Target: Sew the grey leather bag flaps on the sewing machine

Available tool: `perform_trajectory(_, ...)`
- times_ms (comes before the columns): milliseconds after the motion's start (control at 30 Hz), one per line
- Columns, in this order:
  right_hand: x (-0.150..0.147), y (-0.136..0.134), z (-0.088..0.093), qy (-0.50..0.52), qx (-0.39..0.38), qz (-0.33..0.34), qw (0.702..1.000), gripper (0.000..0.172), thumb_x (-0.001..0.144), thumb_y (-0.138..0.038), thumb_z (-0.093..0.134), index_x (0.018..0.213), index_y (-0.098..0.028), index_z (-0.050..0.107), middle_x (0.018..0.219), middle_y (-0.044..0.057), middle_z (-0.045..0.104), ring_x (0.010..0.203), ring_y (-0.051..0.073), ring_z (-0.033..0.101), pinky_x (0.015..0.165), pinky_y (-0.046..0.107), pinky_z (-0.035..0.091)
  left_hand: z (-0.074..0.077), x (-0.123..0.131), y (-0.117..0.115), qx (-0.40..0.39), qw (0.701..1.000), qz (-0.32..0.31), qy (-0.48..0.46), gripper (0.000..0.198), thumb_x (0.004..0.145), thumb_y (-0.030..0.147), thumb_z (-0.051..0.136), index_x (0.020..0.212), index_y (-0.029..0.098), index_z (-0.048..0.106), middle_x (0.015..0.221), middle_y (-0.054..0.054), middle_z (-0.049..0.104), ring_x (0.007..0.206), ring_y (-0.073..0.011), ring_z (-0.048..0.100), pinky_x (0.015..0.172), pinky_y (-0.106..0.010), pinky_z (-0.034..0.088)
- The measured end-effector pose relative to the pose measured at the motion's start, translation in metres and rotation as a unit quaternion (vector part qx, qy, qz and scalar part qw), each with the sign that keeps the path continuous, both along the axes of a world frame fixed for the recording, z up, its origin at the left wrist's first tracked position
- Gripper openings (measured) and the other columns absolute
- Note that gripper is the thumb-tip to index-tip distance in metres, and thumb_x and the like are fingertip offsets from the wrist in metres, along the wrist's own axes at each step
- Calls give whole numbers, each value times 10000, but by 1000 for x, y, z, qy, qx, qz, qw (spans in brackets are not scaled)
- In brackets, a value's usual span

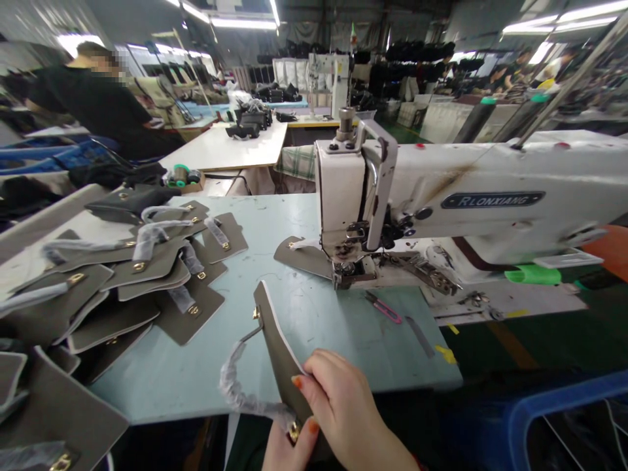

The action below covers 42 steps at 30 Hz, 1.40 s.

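Observation:
A grey-brown bag panel [277, 350] with a white edge is tilted on its side at the front of the table. Its plastic-wrapped handle [235, 386] loops out to the left between gold fittings. My left hand [289, 448] pinches the panel's near end beside the lower fitting, its palm partly out of frame. Higher up, my right hand [341, 399] grips the white edge between thumb and curled fingers. Another panel [307, 257] lies flat beside the needle area of the white sewing machine [417, 196].
Similar panels [147, 268] are heaped along the left. Pink-handled thread snips [383, 306] and a thin grey strip [420, 335] lie right of centre on the pale blue table [235, 261]. A blue bin [524, 418] stands at lower right. A person in black [93, 98] is at back left.

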State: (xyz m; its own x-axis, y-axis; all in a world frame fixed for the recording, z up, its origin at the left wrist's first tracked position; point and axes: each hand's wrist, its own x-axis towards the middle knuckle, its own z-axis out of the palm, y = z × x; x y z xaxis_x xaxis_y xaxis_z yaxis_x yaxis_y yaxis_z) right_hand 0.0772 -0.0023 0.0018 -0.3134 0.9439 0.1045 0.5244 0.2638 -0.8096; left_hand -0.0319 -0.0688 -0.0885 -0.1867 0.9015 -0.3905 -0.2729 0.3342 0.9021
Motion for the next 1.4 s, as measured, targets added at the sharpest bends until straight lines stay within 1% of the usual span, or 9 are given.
perform_trajectory(133,0,-2,-20,31,27,-25,999,351,914,-312,483,601,-178,395,595,-26,428,598,111,427,548,238,269,7,-1,-4,-43,996,16,-73,556,545,402,830,1022,163,674,861,-127,724,1026,-390,610,894,-449,486)
perform_trajectory(267,5,-9,-34,56,-59,-56,995,489,941,-439,429,552,-182,280,515,-50,272,495,88,323,485,242,207,15,0,3,-96,985,62,-127,456,587,342,815,977,153,673,849,-114,729,991,-371,634,875,-436,501)
perform_trajectory(433,15,-23,-33,77,-39,-2,996,324,958,-318,376,664,-183,391,668,-5,447,649,122,439,584,230,298,36,-1,23,-92,983,91,-128,410,608,369,810,900,143,631,801,-87,729,826,-310,683,765,-388,545)
perform_trajectory(567,11,-23,-42,125,-45,-56,990,393,955,-361,365,609,-193,284,595,-24,341,578,114,374,550,240,269,53,6,36,-82,981,106,-137,454,594,368,820,919,125,617,809,-78,724,824,-292,683,742,-357,546)
perform_trajectory(667,8,-17,-48,195,-142,-83,967,478,943,-484,365,576,-202,246,547,-44,253,510,97,291,488,241,218,60,10,45,-93,979,97,-154,415,609,364,813,893,129,623,793,-76,719,835,-289,680,736,-345,545)
perform_trajectory(767,12,-10,-45,234,-193,-69,950,529,928,-571,329,556,-195,314,528,-36,304,500,99,332,481,236,240,64,9,53,-103,979,92,-152,394,605,362,817,867,140,624,712,-52,705,746,-268,682,663,-321,545)
perform_trajectory(1000,29,8,-24,192,-141,-8,971,519,970,-501,279,706,-164,572,654,14,533,635,131,519,603,226,360,70,8,78,-72,982,75,-159,343,642,375,793,786,131,600,601,-15,657,472,-137,566,485,-238,468)
perform_trajectory(1167,26,24,-29,119,-71,-65,988,458,952,-432,395,575,-174,430,540,-28,425,539,101,442,532,226,286,67,10,98,-75,982,72,-160,456,603,372,816,935,117,635,753,-62,709,597,-175,640,503,-222,480)
perform_trajectory(1400,24,68,-40,161,-120,-117,973,470,947,-453,388,562,-183,396,494,-45,369,479,89,381,485,219,273,68,9,147,-25,990,28,-138,375,637,305,798,910,118,623,715,-21,686,584,-137,624,544,-209,485)
